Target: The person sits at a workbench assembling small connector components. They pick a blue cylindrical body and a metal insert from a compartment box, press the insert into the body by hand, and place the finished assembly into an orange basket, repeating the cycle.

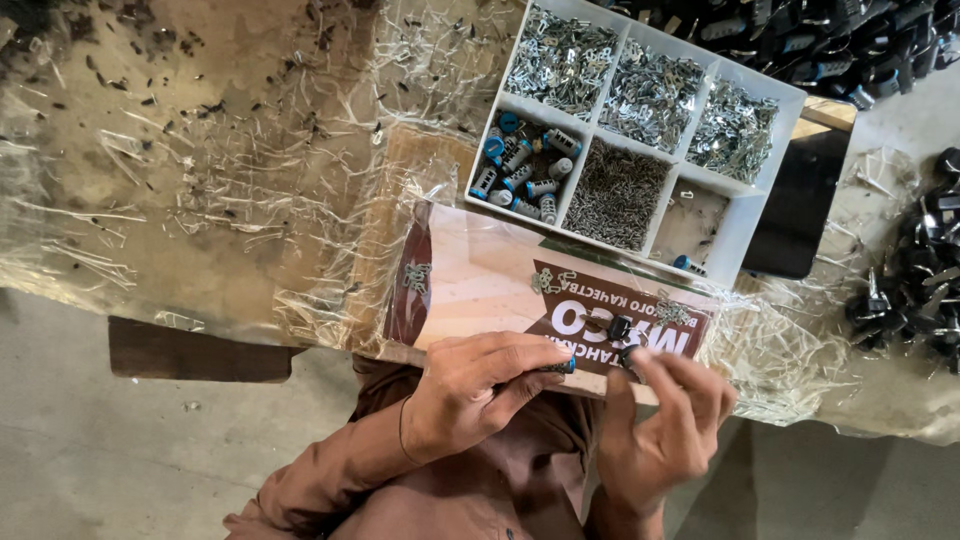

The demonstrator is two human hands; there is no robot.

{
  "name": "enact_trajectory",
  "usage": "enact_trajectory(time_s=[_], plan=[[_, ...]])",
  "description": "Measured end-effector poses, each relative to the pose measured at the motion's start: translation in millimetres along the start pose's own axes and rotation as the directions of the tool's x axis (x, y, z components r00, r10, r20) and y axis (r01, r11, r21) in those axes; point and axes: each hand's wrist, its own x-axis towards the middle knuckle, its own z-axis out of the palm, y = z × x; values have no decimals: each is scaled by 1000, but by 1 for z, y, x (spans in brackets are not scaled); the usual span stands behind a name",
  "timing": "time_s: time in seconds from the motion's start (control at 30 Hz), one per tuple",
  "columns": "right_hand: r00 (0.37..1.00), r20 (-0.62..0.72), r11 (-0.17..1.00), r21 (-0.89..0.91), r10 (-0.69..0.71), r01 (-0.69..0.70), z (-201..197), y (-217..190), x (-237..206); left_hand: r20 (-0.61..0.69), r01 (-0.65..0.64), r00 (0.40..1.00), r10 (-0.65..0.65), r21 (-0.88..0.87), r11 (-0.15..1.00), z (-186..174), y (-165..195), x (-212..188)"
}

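My left hand is closed around a small dark cylinder with a blue end, held at the table's near edge. My right hand pinches a small black part close to that blue end; the two hands almost touch. Another small black part lies on the glossy board just beyond my fingers. A few small metal clips rest on the same board.
A white divided tray stands beyond the board, with compartments of metal clips, tiny screws and blue-ended cylinders. Heaps of black parts lie at right and the far right corner. Crumpled clear plastic covers the table.
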Motion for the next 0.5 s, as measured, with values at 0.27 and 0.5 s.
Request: enact_trajectory(time_s=[0.27,0.5], plan=[[960,273,996,-48,-60,76,-22,-44,28,50,-86,995,84,26,996,-4,1,-1],[887,458,995,-46,-60,92,-27,-55,51,99,-156,984,147,85,984,-4,0,-8]])
